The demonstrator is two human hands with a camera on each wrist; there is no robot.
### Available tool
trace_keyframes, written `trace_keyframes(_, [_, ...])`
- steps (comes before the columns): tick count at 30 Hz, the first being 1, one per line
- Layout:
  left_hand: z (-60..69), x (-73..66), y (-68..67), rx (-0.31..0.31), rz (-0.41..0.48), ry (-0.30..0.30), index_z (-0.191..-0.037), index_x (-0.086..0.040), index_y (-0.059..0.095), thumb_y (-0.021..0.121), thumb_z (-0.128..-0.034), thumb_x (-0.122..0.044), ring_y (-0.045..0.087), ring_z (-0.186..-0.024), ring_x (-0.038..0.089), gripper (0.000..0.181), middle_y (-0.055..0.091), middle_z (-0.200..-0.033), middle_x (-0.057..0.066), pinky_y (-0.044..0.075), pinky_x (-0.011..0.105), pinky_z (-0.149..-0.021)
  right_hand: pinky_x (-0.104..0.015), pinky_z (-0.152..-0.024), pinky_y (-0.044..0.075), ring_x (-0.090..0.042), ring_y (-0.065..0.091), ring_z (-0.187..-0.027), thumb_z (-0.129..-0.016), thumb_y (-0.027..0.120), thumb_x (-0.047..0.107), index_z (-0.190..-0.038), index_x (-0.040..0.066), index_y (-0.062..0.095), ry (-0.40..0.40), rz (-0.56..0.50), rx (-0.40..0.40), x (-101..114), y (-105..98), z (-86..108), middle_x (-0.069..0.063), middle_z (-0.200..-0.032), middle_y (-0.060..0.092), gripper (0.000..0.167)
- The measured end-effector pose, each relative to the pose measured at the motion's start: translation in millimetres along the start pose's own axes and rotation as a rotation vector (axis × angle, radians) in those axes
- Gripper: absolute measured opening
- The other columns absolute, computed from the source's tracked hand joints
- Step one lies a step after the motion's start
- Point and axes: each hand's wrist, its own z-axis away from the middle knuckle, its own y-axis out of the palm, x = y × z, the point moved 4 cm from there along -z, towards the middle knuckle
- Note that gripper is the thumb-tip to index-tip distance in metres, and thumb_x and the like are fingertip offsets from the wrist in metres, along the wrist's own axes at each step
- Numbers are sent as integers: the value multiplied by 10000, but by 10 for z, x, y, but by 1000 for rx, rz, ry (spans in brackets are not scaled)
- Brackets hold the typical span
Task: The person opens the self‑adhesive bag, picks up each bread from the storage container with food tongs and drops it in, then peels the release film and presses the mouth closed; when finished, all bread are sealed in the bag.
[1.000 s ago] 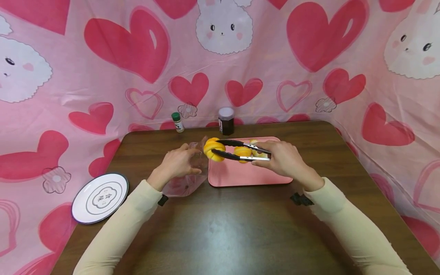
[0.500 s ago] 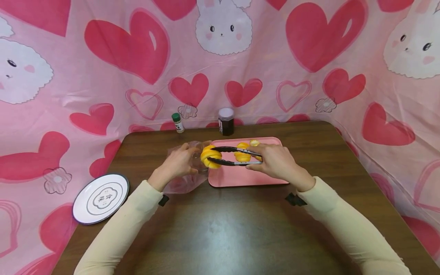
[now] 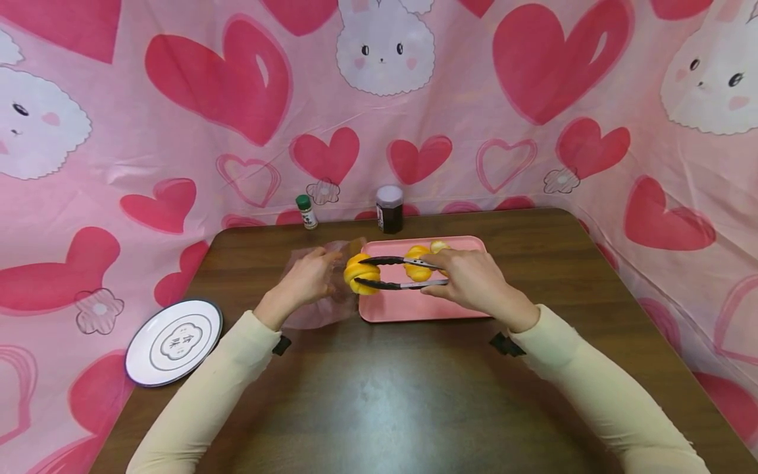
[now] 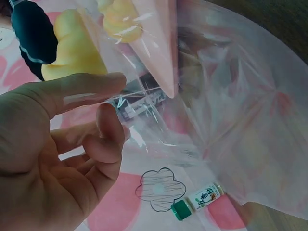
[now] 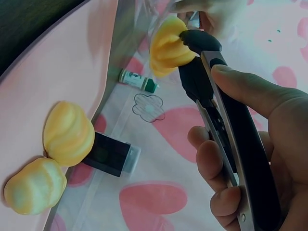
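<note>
My right hand point(image 3: 476, 284) grips a pair of tongs point(image 3: 403, 286) with black tips and metal arms. Between the tips is a yellow twisted bread roll point(image 3: 362, 274), held above the tray's left edge, beside the bag's mouth. A clear plastic bag point(image 4: 236, 110) hangs from my left hand point(image 4: 72, 144), whose thumb and fingers pinch its rim. In the head view the left hand point(image 3: 303, 284) hides part of the bag. On the pink tray point(image 3: 408, 308) lie another yellow roll point(image 5: 69, 133) and a paler one point(image 5: 36, 186).
A white plate point(image 3: 174, 342) with a blue rim lies at the table's left edge. Along the back stand a green-capped shaker bottle point(image 3: 306, 212) and a dark jar point(image 3: 389, 209) with a pale lid. Patterned pink cloth point(image 3: 414, 105) surrounds the wooden table point(image 3: 379, 395).
My right hand with the tongs and roll has moved left and toward me, uncovering more of the rolls on the tray. The bag has shifted slightly; my left hand stays nearly in place.
</note>
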Motion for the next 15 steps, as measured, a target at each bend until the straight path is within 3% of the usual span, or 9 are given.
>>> trace_keyframes(7, [6, 2, 3, 17, 28, 3, -1428, -14, 510, 795, -788, -64, 596, -1224, 395, 702, 551, -1409, 221, 552, 528, -943, -250, -535, 443, -133, 526, -627, -726, 850, 513, -1256, 223, 700, -45, 29, -3, 65, 1, -32, 33, -905, 668, 622])
trace_keyframes(11, [16, 3, 8, 42, 28, -14, -1436, -6, 497, 792, -783, -71, 643, -1083, 350, 720, 584, -1310, 218, 574, 504, -908, -232, -484, 359, -119, 441, -563, -726, 843, 531, -1270, 233, 692, -54, 41, 5, 80, 4, -31, 41, -810, 549, 639])
trace_keyframes(15, [21, 7, 4, 46, 6, -14, -1428, 12, 502, 793, -770, -84, 648, -937, 302, 726, 599, -1198, 212, 591, 476, -863, -225, -474, 343, -116, 428, -560, -725, 840, 540, -1282, 241, 686, -62, 47, -2, 87, -8, -24, 49, -811, 552, 651])
